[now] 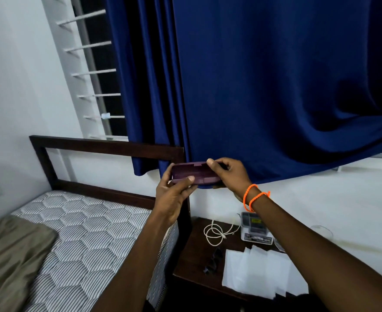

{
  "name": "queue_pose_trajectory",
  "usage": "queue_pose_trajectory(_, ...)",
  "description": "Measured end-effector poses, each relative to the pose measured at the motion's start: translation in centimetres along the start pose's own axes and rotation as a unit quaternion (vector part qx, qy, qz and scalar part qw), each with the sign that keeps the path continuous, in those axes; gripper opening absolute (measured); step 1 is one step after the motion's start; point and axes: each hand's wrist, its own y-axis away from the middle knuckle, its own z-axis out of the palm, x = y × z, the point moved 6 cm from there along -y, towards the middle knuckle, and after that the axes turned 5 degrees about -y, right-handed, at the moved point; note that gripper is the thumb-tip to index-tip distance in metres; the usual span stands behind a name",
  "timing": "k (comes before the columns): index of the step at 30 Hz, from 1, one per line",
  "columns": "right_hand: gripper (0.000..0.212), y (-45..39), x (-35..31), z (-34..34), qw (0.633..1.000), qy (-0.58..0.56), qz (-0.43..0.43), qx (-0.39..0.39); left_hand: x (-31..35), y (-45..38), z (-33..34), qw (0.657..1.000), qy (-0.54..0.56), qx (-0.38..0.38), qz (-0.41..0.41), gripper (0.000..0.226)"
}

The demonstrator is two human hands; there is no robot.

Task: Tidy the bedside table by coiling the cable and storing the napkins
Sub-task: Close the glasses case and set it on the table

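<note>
Both hands hold a dark purple oblong case (191, 174) up in front of the blue curtain. My left hand (174, 194) grips its left end with the thumb on the front edge. My right hand (228, 174), with orange cords on the wrist, grips its right end. Below, on the dark wooden bedside table (190, 264), a white cable (217, 233) lies in a loose loop. Several white napkins (250, 271) lie spread out near the table's front, partly hidden by my right forearm.
Dark sunglasses (214, 258) lie left of the napkins. A grey box (254, 227) stands at the table's back, a glass (321, 230) to its right. The bed (72, 239) with dark headboard (104, 149) is on the left.
</note>
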Motion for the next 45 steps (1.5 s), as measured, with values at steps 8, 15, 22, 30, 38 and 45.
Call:
queue_pose_trajectory(8,0.077,-1.2,0.3,-0.4,0.999,0.03,-0.015,0.041,0.5,0.7,-0.4,0.994,-0.08,-0.027,0.064,0.053)
queue_pose_trajectory(15,0.059,-1.9,0.7,0.1,0.999,0.029,-0.009,0.032,1.2,0.1,-1.5,0.99,-0.126,-0.056,0.026,0.064)
queue_pose_trajectory(22,0.047,-0.2,6.7,0.0,0.986,-0.007,0.129,0.103,-0.2,0.2,-3.0,0.991,-0.125,-0.03,0.04,0.063)
queue_pose_trajectory(30,0.024,4.6,17.8,0.7,0.95,0.257,0.177,0.008,-5.2,-0.2,-6.8,0.995,-0.1,-0.011,0.016,0.053)
queue_pose_trajectory(38,0.039,8.9,27.3,4.2,0.776,0.544,0.117,-0.297,-8.2,-1.5,-8.6,0.995,-0.099,0.007,0.01,0.06)
queue_pose_trajectory(45,0.038,10.2,31.7,4.2,0.721,0.612,0.085,-0.315,-9.1,-2.5,-8.9,0.996,-0.084,0.006,0.012,0.062)
